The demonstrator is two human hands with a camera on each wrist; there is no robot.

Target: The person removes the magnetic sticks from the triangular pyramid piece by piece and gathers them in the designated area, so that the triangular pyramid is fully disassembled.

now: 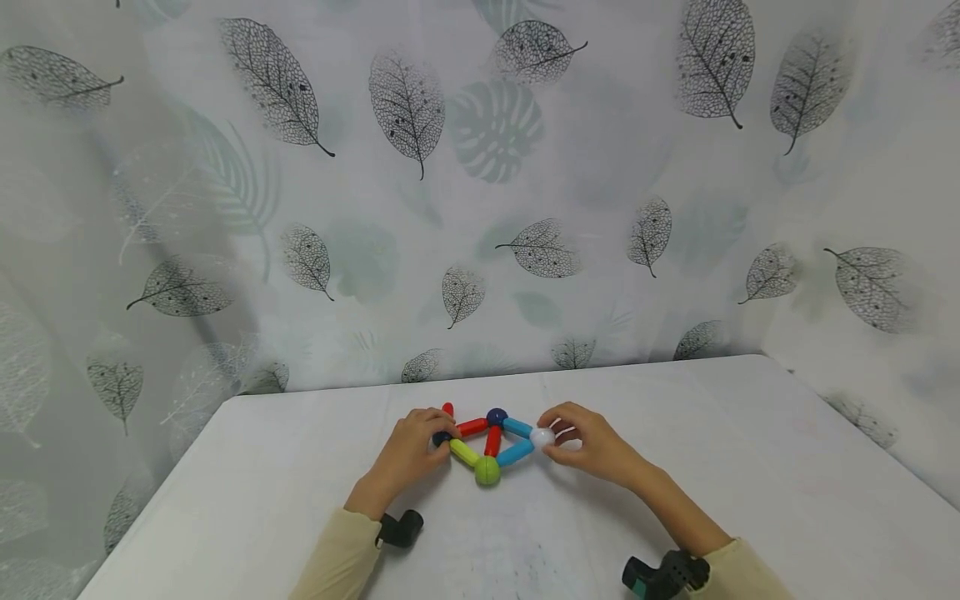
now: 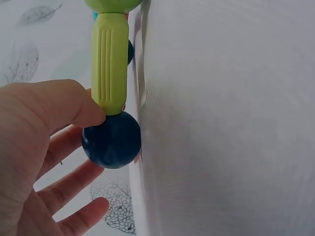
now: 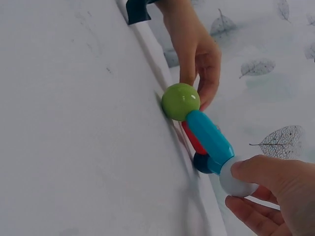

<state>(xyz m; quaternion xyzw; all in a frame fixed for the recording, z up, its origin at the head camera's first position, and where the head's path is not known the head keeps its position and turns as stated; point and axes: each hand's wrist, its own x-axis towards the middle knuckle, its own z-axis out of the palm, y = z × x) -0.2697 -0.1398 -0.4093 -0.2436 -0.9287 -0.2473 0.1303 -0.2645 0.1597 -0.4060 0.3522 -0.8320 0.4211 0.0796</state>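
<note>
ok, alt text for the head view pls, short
Two hands hold opposite ends of a flat toy frame of coloured rods and balls on a white table: the left hand at a dark blue ball, the right hand pinching a white ball. A green ball sits nearest the camera, before a leaf-print curtain.

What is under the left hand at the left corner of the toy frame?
Under the left hand sits a dark blue ball joined to the yellow-green rod; the thumb touches that joint. A red rod also leads there, its end covered by the fingers.
</note>
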